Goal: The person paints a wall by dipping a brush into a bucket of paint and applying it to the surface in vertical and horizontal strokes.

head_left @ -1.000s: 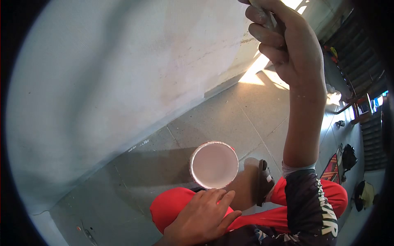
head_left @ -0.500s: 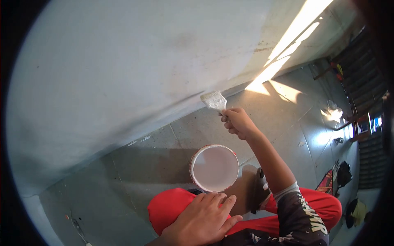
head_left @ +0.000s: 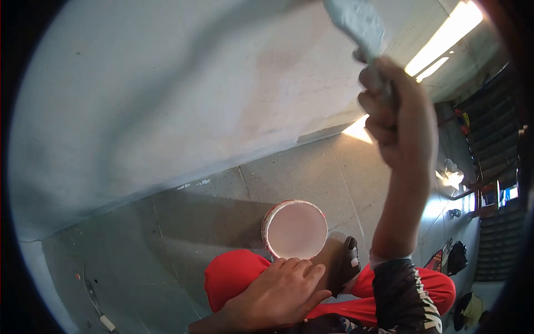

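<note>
My right hand is wrapped round the handle of a paintbrush, raised high in front of the wall. White paint coats the brush head, and its tip runs close to the upper frame edge. My left hand lies flat over my red-trousered knee, fingers stretched out, holding nothing. Just beyond its fingertips a round bucket stands on the floor with whitish paint inside and smears on its rim. A darker, pinkish patch marks the wall below the brush.
Grey tiles form the floor, meeting the wall along a diagonal edge. My shoe is right of the bucket. A white power strip with a cord lies at lower left. At right are a dark slatted shutter and a cap.
My right hand has lifted the paintbrush up and to the right, away from the foot of the wall. My left hand stays on the knee.
</note>
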Motion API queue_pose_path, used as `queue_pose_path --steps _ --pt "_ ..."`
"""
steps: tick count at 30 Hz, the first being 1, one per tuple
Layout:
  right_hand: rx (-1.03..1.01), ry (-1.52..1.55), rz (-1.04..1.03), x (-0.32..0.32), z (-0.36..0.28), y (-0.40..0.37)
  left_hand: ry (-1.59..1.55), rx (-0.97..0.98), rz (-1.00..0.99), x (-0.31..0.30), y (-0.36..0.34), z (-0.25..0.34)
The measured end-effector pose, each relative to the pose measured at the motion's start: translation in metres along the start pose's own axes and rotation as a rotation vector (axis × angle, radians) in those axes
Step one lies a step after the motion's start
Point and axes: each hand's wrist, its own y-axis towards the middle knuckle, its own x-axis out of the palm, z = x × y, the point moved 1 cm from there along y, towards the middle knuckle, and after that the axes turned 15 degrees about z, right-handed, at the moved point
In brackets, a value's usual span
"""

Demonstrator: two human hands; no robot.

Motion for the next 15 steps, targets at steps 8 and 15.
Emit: queue_pose_path --steps 8,15 --pt "0.549 -0.158 0.131 -0.049 0.177 -0.007 0.031 0.014 0.035 0.001 -0.011 -0.004" --pt "0.694 -0.376 0.160 -0.114 0.195 -0.021 0.006 0.015 0.025 -0.013 -0.010 0.005"
